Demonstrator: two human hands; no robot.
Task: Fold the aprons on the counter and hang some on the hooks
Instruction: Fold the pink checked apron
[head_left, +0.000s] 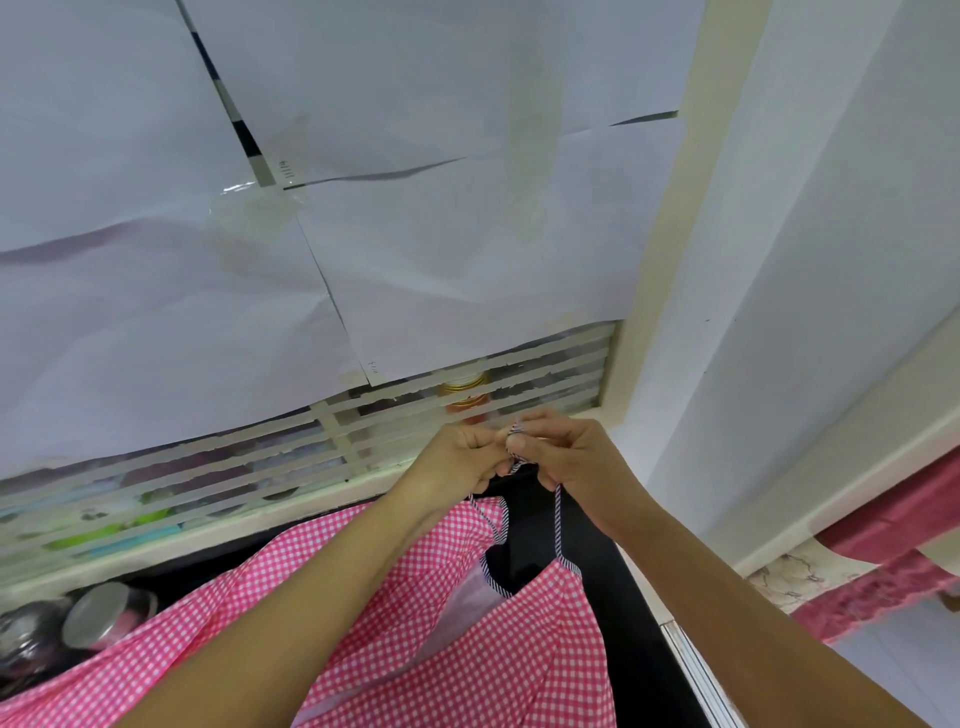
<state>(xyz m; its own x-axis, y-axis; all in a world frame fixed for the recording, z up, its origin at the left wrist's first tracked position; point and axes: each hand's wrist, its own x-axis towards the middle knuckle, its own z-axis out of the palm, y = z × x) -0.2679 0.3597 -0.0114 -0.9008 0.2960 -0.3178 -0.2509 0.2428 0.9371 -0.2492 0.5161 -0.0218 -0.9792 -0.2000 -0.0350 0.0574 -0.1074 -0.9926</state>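
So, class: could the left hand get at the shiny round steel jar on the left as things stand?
Probably not yet: the left hand, with the right hand, pinches the striped strap of the pink checked apron. The steel jar lies uncovered beside the apron's edge, so letting go should free the way.

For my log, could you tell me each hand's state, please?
Left hand: pinches the striped strap of the pink checked apron.
Right hand: pinches that strap too.
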